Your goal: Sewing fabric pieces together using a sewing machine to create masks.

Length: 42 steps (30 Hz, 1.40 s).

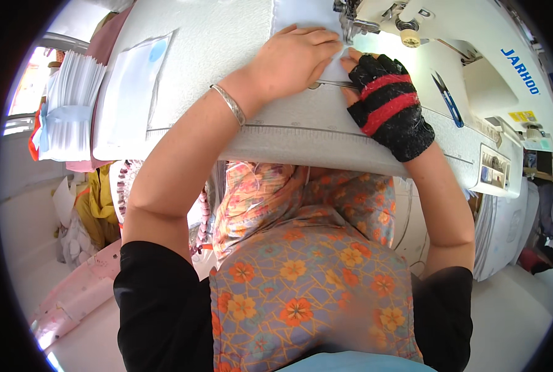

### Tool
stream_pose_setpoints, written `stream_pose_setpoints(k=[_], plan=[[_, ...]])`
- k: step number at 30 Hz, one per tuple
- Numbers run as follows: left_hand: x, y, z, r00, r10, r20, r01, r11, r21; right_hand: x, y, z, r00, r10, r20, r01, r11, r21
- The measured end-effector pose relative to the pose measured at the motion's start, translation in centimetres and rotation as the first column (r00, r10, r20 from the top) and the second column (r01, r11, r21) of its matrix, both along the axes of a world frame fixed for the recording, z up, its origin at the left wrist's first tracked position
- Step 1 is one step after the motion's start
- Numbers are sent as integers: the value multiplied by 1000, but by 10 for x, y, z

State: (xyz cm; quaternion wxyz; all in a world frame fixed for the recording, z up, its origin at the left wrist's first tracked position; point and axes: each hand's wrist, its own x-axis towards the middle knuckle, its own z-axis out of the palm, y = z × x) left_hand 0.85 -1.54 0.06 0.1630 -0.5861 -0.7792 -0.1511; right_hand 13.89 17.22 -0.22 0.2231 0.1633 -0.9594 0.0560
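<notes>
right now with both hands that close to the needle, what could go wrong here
1. Both hands press the white fabric right beside the presser foot; the left hand fingertips could slip under the needle.
2. The right hand wears a fuzzy fingerless glove; loose fibres might snag near the foot.
3. The blue thread snips lie loose on the machine bed and might get knocked off.

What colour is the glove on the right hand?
The glove is black with red stripes and leaves the fingers bare; the head view, the only one, shows it clearly.
</notes>
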Motion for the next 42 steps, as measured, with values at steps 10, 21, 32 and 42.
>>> stream_pose_setpoints(k=[10, 21, 32, 42], plan=[[13, -5, 10, 993, 112, -23, -113, 989, -92, -1, 0, 1, 1000, 15, 6, -15, 999, -39], [51, 2, 3, 986, 157, -49, -158, 987, -21, -6, 8, -6, 998, 57, -35, -62, 985, -158], [48, 8, 2, 993, 120, 10, -120, 989, 86, -7, 13, -15, 994, 43, -102, -60, 985, -162], [23, 17, 5, 990, 120, 76, -126, 988, 85, -9, 10, -10, 996, -8, -88, -5, 989, -147]])
